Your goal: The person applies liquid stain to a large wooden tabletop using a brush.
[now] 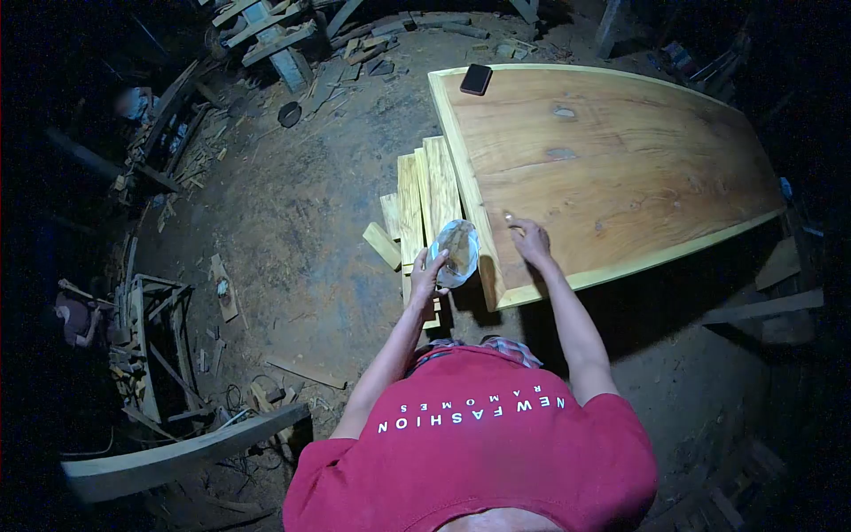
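Observation:
My left hand [427,273] is closed on the rim of a pale, crumpled bowl-like container [456,254] with brownish stuff inside, held just left of the panel's near corner. My right hand [529,239] is over the near left part of a large wooden panel [620,160] with a lighter frame. Its fingers are pinched together near a small light spot on the wood; what they hold, if anything, is too small to make out. A dark phone [476,80] lies at the panel's far left corner.
Pale boards [410,208] are stacked left of the panel. Wood scraps [363,53] lie on the floor beyond. A curved beam [186,450] is at the lower left. Another person [78,319] is at the far left edge. A wooden bar [764,307] stands right of the panel.

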A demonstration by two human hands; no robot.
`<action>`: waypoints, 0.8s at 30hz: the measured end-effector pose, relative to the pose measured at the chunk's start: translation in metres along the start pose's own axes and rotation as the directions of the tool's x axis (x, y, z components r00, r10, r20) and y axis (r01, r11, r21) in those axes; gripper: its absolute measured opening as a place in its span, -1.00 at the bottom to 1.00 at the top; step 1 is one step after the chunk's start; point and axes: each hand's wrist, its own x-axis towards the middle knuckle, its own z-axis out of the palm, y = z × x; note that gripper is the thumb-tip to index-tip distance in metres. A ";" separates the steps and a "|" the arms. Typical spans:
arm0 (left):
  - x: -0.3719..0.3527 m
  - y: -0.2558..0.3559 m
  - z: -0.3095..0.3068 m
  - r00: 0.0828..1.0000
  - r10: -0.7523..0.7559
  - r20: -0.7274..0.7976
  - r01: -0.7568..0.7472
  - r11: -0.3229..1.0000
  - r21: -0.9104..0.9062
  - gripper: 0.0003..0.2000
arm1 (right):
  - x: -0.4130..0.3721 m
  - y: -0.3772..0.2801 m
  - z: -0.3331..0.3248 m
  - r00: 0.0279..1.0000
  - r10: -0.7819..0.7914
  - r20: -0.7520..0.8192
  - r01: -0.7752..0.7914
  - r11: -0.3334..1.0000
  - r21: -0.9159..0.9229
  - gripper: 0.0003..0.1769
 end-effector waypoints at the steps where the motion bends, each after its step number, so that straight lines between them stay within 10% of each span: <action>1: 0.002 -0.001 0.000 1.000 0.001 0.003 -0.001 1.000 -0.004 -0.15 | -0.001 -0.005 0.006 0.993 -0.111 -0.035 0.115 0.985 0.130 -0.76; 4: 0.001 -0.004 0.004 1.000 -0.003 0.009 0.003 1.000 -0.010 -0.15 | -0.007 -0.023 -0.011 0.921 0.136 0.364 -0.324 0.784 0.529 -0.77; 7: -0.001 -0.004 0.012 1.000 -0.004 -0.009 0.004 1.000 -0.002 -0.15 | -0.020 -0.007 -0.028 0.838 0.255 0.482 -0.517 0.651 0.555 -0.80; 15: -0.002 -0.023 0.031 1.000 0.006 0.002 -0.006 0.997 -0.074 -0.18 | -0.026 0.069 -0.080 0.918 0.387 0.091 -0.391 0.838 0.381 -0.79; 17: -0.005 -0.023 0.036 1.000 -0.003 -0.013 0.002 0.998 -0.059 -0.18 | -0.025 0.079 -0.072 0.982 0.059 -0.179 -0.075 0.994 -0.084 -0.76; 24: -0.021 -0.029 0.045 0.992 0.047 -0.115 -0.055 0.996 -0.066 -0.23 | -0.048 -0.001 -0.037 0.985 -0.066 0.158 0.075 0.996 -0.054 -0.76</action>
